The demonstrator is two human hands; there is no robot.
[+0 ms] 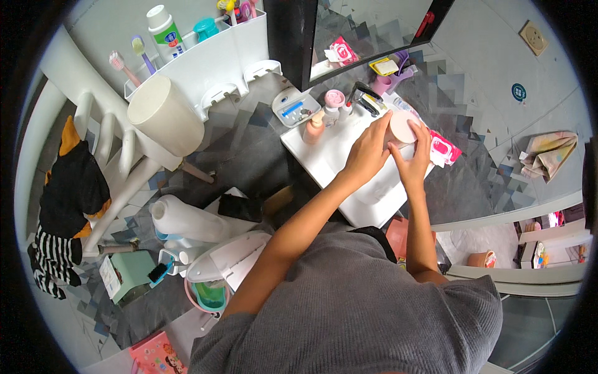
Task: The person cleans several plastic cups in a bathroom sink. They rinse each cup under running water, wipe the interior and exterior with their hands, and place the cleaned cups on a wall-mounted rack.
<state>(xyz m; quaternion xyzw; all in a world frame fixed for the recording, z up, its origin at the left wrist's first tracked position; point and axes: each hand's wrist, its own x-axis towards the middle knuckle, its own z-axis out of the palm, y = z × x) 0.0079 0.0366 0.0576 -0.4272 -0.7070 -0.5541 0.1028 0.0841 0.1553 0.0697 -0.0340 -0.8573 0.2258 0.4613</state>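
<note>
Over the white sink (330,165), my left hand (369,149) and my right hand (412,159) hold a pale pink round cup-like container (404,126) between them. The left fingers wrap its left side, while the right thumb and fingers grip it from the near and right sides. Its flat round face points up; what lies under it is hidden by my hands. Just beyond my hands stands the dark faucet (367,98). A red and white wipes packet (445,148) lies on the sink's right edge, close to my right fingers.
Along the sink's left rim stand a peach pump bottle (314,128), a pink-lidded jar (334,100) and a soap dish (295,108). A mirror (374,31) rises behind. To the left are a white wall rack (230,53), a beige cup (165,118) and a white bottle (187,218).
</note>
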